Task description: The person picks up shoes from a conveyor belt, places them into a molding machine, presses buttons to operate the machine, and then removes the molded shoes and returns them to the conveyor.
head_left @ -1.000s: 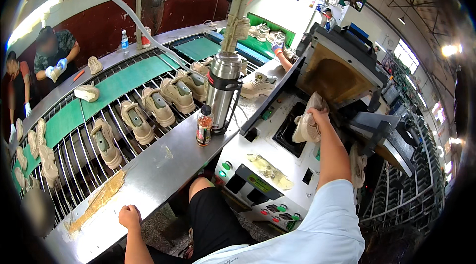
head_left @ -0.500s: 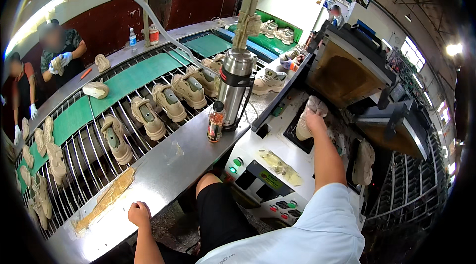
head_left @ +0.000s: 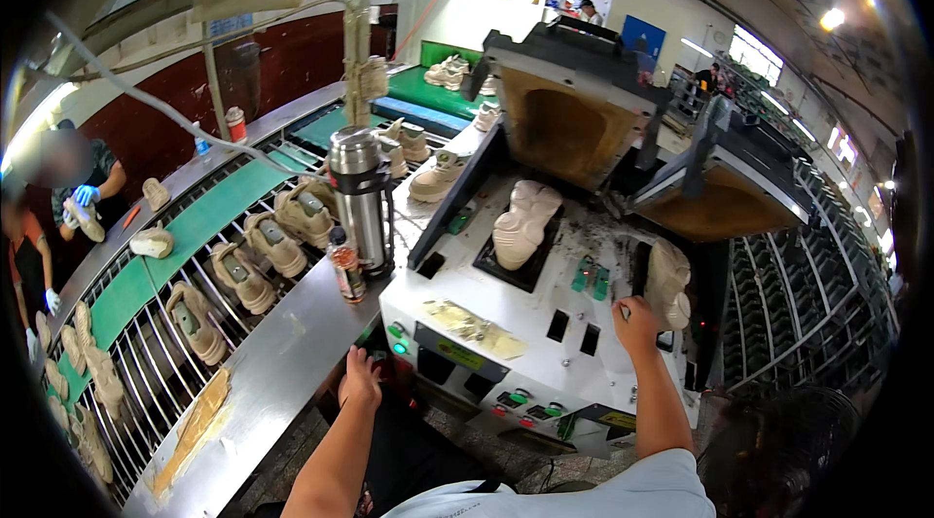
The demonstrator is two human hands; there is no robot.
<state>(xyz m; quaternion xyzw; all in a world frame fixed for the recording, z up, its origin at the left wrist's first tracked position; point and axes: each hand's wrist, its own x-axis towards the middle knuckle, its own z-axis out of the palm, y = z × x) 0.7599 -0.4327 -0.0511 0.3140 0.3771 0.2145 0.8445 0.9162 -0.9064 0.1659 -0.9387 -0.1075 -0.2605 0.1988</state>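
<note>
My right hand (head_left: 637, 324), fingers curled closed, is at the right side of a white press machine (head_left: 525, 309), with nothing visible in it. Right beside it stands a beige shoe (head_left: 668, 277), sole upward. Another beige shoe (head_left: 524, 223), also sole up, sits in the machine's left black well, with no hand on it. My left hand (head_left: 361, 380) hovers by the edge of the metal counter (head_left: 282, 367), fingers loosely apart and nothing in them. Two raised lids, a left lid (head_left: 559, 124) and a right lid (head_left: 725, 187), stand open behind the shoes.
A steel thermos (head_left: 358, 197) and a small bottle (head_left: 344, 267) stand on the counter's end. Several beige shoes (head_left: 243, 277) line a roller conveyor with a green belt (head_left: 219, 212). A gloved co-worker (head_left: 92, 182) handles a shoe at left. A metal rack (head_left: 808, 304) stands at right.
My right hand has let go of the left shoe and moved right, beside the other shoe. My left hand has moved right and its fingers have loosened. The view has turned right.
</note>
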